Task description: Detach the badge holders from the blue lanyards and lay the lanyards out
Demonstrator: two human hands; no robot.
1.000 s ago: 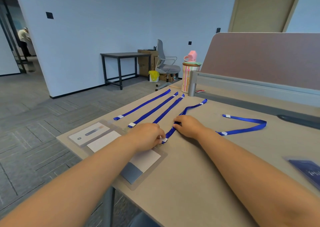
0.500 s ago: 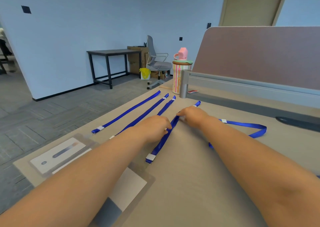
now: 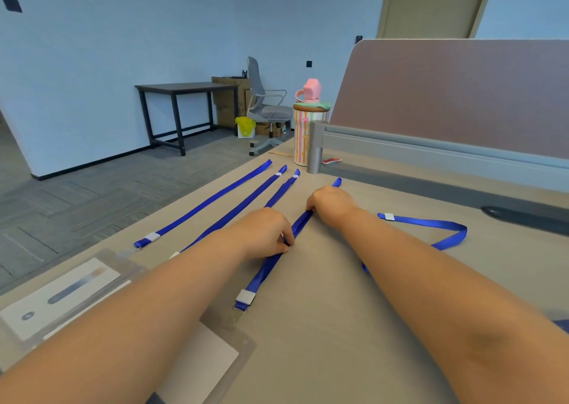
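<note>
**Lanyard 4 of 5 going down flat**

Both hands clamped on the 4th blue fabric lanyard: left hand pinching the strap near its middle, right hand curled onto it further up. Already straight on the beige desk, 3 blue lanyards side by side to the left. At the near left edge, clear plastic badge holders in a pile. Left to do, seemingly: 1 looped blue lanyard on the right, well apart, not yet straightened.

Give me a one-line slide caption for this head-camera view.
Left hand and right hand hold a blue lanyard on the desk, beside three straight lanyards; a looped lanyard lies apart.
</note>
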